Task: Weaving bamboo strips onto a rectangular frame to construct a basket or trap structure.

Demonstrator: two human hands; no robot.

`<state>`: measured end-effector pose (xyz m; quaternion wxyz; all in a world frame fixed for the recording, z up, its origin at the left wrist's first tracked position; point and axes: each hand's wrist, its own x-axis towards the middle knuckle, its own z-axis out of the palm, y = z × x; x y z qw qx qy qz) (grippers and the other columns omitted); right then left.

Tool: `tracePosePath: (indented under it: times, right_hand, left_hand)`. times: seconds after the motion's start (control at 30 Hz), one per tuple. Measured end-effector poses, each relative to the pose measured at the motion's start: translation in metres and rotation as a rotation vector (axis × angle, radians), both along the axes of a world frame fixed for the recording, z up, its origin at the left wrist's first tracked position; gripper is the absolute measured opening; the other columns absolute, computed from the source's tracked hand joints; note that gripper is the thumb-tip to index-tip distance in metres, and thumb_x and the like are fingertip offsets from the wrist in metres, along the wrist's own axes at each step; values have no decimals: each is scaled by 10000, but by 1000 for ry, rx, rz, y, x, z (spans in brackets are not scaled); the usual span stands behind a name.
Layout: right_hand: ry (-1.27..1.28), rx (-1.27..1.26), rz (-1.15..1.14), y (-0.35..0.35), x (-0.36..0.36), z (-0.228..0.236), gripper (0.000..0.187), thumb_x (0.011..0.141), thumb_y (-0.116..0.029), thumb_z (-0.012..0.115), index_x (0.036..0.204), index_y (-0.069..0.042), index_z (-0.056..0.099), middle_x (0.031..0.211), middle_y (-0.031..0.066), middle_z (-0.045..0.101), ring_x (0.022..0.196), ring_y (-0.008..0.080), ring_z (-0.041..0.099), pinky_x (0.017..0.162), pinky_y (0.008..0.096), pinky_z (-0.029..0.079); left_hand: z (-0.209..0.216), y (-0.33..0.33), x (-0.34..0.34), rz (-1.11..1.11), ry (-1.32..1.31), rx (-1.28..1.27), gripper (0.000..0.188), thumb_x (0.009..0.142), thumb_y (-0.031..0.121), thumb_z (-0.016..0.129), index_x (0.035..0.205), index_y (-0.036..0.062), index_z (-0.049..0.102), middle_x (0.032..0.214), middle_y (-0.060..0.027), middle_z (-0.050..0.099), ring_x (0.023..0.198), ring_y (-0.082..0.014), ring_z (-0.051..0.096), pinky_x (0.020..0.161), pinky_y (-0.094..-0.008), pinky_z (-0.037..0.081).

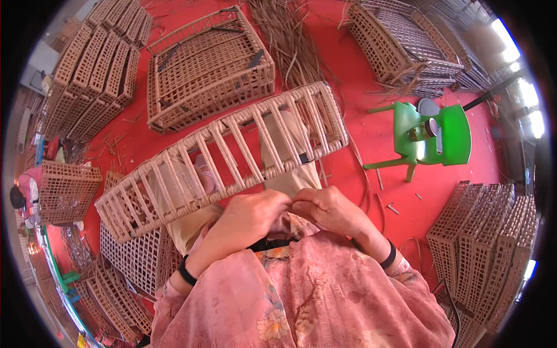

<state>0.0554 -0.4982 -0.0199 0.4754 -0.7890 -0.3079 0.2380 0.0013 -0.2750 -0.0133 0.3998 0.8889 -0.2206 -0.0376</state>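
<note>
My left hand [252, 213] and my right hand [332, 210] meet close in front of my body, both with curled fingers. The fingertips press together, and whatever is pinched between them is too small or hidden to make out. Across my legs, just beyond the hands, rests a long woven wicker frame [235, 187] with wrapped edges and ladder-like crossbars. It tilts, its right end farther away than its left. Neither hand visibly grips it. Dark bands circle both wrists.
A large wicker tray [209, 81] lies beyond the frame, beside loose fibre strips [290, 43]. At the right stands a green plastic chair [455, 136] with a jar [422, 130] on it. Stacked wicker pieces [93, 72] line both sides. Far left, another person [29, 191] appears.
</note>
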Motion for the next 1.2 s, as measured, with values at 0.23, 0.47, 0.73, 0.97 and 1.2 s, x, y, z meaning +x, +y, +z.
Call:
tracePosePath:
  times: [0.23, 0.47, 0.73, 0.97, 1.2]
  right_hand:
    - [-148, 354, -792, -32, 96, 16, 201, 1018, -167, 549, 1004, -10, 673, 786, 38, 665, 660, 74, 555, 583, 228, 434]
    - [-186, 285, -986, 11, 130, -43, 235, 1005, -203, 591, 1005, 17, 671, 742, 141, 637, 684, 150, 555, 656, 317, 470]
    - [4, 272, -1040, 13, 52, -56, 206, 1052, -191, 507, 1024, -9, 601, 705, 25, 615, 520, 78, 543, 464, 244, 445]
    - [22, 364, -1069, 35, 14, -105, 211, 1076, -186, 465, 1091, -8, 577, 751, 28, 650, 604, 58, 549, 542, 217, 440]
    - [34, 262, -1059, 30, 21, -100, 243, 1086, -201, 426, 1088, -3, 566, 772, 54, 677, 608, 58, 553, 553, 209, 440]
  left_hand:
    - [-17, 195, -85, 1353, -607, 380, 250, 1002, 212, 592, 1150, 19, 648, 1142, -129, 637, 1043, -259, 612, 913, -368, 484]
    - [-71, 305, -152, 1800, -330, 170, 558, 1001, 461, 539, 1241, -37, 622, 1254, -190, 616, 1114, -292, 593, 963, -412, 462]
    - [-77, 342, -129, 1804, -251, -564, 665, 995, 484, 543, 1379, -58, 503, 1351, -171, 566, 1161, -276, 595, 996, -388, 482]
    - [-110, 408, -98, 1825, -215, -449, 654, 1036, 483, 461, 1347, -90, 511, 1319, -175, 596, 1152, -322, 618, 999, -404, 510]
    - [-111, 385, -93, 1885, -175, -588, 683, 1038, 495, 430, 1417, -73, 451, 1410, -186, 526, 1243, -312, 551, 1066, -407, 441]
